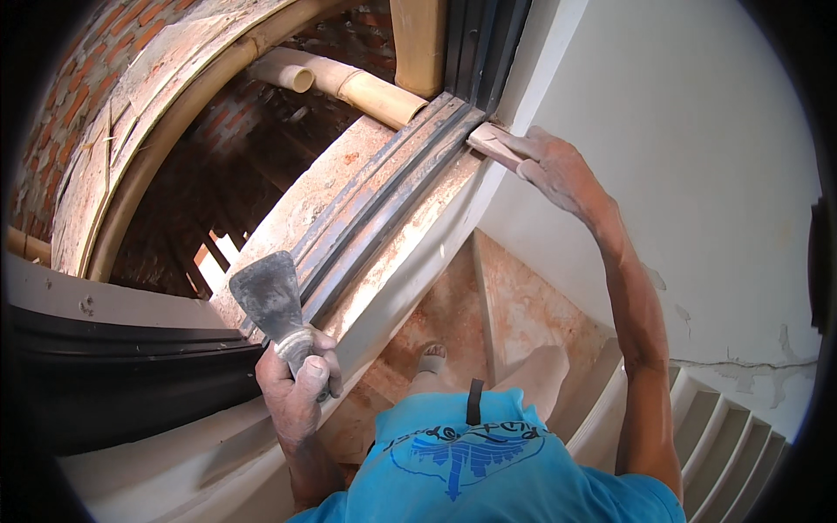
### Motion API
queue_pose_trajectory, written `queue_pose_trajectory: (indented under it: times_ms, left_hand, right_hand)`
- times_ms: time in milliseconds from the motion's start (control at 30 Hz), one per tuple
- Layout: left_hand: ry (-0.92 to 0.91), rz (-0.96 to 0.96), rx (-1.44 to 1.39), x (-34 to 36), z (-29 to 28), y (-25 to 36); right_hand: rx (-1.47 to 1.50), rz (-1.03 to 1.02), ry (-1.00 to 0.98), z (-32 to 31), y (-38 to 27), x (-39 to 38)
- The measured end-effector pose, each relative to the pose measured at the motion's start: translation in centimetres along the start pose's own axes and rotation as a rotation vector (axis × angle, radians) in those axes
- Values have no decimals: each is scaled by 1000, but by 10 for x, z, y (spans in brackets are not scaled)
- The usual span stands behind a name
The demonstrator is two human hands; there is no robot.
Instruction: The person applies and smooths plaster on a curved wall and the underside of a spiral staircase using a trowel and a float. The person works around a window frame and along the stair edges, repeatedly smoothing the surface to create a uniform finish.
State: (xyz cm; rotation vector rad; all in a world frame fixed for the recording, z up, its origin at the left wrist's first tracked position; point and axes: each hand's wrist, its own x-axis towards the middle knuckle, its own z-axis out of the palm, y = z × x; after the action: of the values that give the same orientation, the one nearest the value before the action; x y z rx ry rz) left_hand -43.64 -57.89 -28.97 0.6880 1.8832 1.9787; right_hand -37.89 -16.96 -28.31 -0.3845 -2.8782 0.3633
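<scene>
Lower left of the frame: left hand (298,388), fingers closed round the handle of a putty knife (268,292), broad grey blade up-frame. Mid-frame: dark frame track (384,199) beside a sill (429,207) where pale dust remains, the work seemingly part done. Upper centre, farther off: right hand (558,166), gripping a pale flat block (495,146) at the track's end; bamboo pole (375,93) beyond.

The left hand (292,397) curls its fingers (332,370) closed at the frame's lower left, while the right arm (636,305) stretches upward, the right hand (562,170) gripping above centre.
</scene>
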Motion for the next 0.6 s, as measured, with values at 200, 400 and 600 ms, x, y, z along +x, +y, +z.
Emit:
queue_pose_trajectory:
  times_ms: [200, 400, 600]
  left_hand:
    - [21, 11, -48, 3, -2, -3]
    - [69, 42, -22, 6, 1, 5]
    - [63, 126, -214, 25, 20, 9]
  right_hand:
    - [-143, -261, -31, 29, -42, -36]
    - [227, -502, -132, 44, -111, -81]
    - [952, 182, 112, 103, -74, -120]
